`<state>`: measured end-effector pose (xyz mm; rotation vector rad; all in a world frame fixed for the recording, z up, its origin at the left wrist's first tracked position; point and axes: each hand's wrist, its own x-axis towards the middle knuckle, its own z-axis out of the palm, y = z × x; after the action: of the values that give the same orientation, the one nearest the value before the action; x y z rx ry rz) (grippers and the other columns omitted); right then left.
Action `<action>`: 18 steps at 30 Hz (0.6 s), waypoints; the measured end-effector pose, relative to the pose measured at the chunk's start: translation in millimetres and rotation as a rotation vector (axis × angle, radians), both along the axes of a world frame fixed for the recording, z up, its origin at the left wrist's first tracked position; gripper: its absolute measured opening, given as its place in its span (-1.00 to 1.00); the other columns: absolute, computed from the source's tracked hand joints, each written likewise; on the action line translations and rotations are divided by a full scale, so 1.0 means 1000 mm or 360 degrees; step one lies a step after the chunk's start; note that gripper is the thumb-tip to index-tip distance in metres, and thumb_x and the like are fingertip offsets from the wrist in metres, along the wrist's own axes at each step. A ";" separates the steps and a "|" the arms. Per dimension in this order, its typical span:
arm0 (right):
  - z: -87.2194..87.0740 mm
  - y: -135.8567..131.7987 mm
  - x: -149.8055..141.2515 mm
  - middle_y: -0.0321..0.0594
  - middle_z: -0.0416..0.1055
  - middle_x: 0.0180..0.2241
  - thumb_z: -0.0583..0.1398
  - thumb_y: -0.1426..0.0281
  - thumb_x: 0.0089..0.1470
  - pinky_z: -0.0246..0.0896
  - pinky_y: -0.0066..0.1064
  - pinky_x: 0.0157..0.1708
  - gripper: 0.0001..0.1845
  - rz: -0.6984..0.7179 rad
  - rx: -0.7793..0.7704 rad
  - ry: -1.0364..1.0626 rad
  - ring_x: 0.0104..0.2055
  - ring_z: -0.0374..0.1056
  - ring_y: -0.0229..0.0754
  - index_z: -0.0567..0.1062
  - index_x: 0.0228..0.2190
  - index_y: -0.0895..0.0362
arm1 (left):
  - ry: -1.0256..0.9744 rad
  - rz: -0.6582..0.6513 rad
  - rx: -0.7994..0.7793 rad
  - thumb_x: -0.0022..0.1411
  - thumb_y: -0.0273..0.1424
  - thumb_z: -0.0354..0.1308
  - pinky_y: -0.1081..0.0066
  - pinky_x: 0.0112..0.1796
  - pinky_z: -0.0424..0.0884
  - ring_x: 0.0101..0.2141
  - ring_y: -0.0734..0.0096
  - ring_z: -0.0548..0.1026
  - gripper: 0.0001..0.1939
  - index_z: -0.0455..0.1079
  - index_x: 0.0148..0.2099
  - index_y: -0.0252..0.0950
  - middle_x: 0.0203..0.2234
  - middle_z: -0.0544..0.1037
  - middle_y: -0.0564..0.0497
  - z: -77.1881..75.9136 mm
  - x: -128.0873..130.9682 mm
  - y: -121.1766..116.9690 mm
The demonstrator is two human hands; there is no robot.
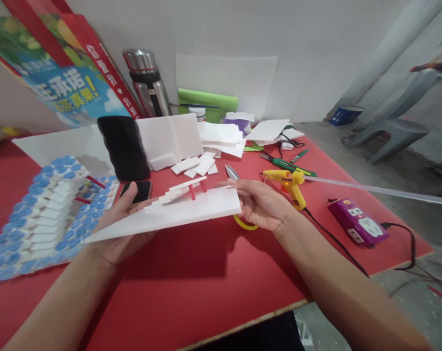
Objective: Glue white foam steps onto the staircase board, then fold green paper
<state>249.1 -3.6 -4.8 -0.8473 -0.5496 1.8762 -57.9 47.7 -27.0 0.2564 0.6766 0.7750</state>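
Both hands hold up a white foam board (195, 209), tilted above the red table. On the board is a small white staircase (177, 190), its upper end propped on two red posts (192, 191). My left hand (113, 217) supports the left end, palm underneath and thumb up past the far edge; part of it is hidden by the board. At the right end, my right hand (261, 202) pinches the board's edge between thumb and fingers. Just behind that hand lie scissors (246, 223) with yellow handles, partly covered by it.
A similar staircase model (47, 219) edged with blue round pieces stands left. Behind are a black phone-like object (124, 148), a steel flask (148, 83) and white offcuts (197, 165). Right are a yellow glue gun (289, 183), a green-handled tool (292, 166) and a purple power socket (358, 222) with cables.
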 end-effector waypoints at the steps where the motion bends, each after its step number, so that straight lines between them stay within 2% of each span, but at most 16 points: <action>1: 0.000 0.000 0.000 -0.29 0.50 -0.51 0.40 0.42 0.08 0.50 -0.58 -0.58 -0.80 0.0001 0.0001 -0.0005 -0.55 0.43 -0.34 0.54 -0.30 0.26 | -0.0007 -0.0006 0.0021 0.51 -0.03 -0.01 0.28 -0.02 0.63 -0.13 0.19 0.73 -0.39 0.26 0.40 -0.30 -0.12 0.75 -0.10 0.000 0.000 0.000; 7: -0.002 0.000 0.001 -0.29 0.47 -0.50 0.40 0.41 0.06 0.60 -0.49 -0.29 -0.84 -0.0011 -0.0001 -0.0074 -0.44 0.47 -0.29 0.57 -0.33 0.21 | -0.0028 -0.0181 0.0053 0.52 -0.05 -0.03 0.28 -0.01 0.62 -0.15 0.13 0.74 -0.36 0.32 0.32 -0.49 -0.22 0.75 -0.21 -0.001 -0.005 0.000; 12: -0.002 0.000 0.001 -0.27 0.49 -0.49 0.40 0.39 0.07 0.57 -0.50 -0.34 -0.85 -0.0016 -0.0001 -0.0119 -0.47 0.43 -0.29 0.60 -0.32 0.20 | 0.0104 -0.0180 0.0084 0.52 -0.01 -0.09 0.23 -0.02 0.63 -0.08 0.02 0.72 -0.26 0.25 0.38 -0.58 -0.11 0.72 -0.37 0.002 -0.005 0.001; 18: -0.003 0.000 0.001 -0.27 0.47 -0.53 0.33 0.39 0.13 0.56 -0.45 -0.36 -0.86 -0.0014 0.0056 -0.0238 -0.50 0.41 -0.27 0.64 -0.28 0.20 | 0.0346 -0.0217 0.0112 0.52 0.01 -0.13 0.13 -0.15 0.68 -0.20 -0.10 0.74 -0.17 0.14 0.46 -0.64 -0.14 0.71 -0.46 0.008 -0.002 0.000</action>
<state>249.8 -3.7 -7.9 -0.9702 -0.6680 1.7994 -60.3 47.7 -19.4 0.4513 0.8282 0.6460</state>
